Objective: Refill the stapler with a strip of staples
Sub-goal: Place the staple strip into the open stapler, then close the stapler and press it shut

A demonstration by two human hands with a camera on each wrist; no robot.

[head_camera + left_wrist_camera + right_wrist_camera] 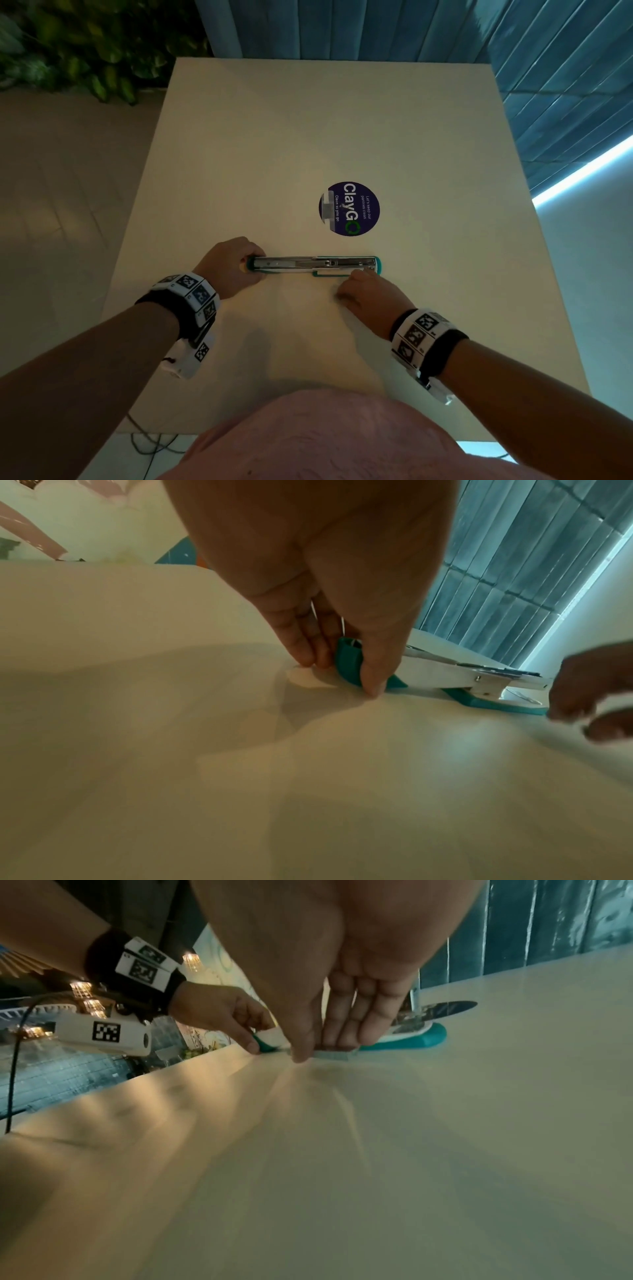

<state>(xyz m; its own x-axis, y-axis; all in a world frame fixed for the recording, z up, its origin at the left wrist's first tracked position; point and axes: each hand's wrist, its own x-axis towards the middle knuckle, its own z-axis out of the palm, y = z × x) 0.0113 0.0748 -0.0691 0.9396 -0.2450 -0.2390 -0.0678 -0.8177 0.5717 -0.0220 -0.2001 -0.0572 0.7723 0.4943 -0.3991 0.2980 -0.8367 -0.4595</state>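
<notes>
A teal stapler (313,263) lies swung open flat across the beige table (308,137), its metal magazine facing up. My left hand (249,270) pinches the teal left end (349,664) between thumb and fingers. A short strip of staples (330,273) lies on the table just in front of the stapler's right half. My right hand (358,275) is down on it; in the right wrist view the thumb and fingers (337,1042) pinch the strip (337,1056) against the tabletop. The magazine's inside is too blurred to tell whether it holds staples.
A round dark-blue sticker (352,209) is stuck to the table behind the stapler, with a small pale object (327,207) at its left edge. The table's left edge drops to the floor; a leafy plant (85,51) and blue padded panels (342,27) stand beyond.
</notes>
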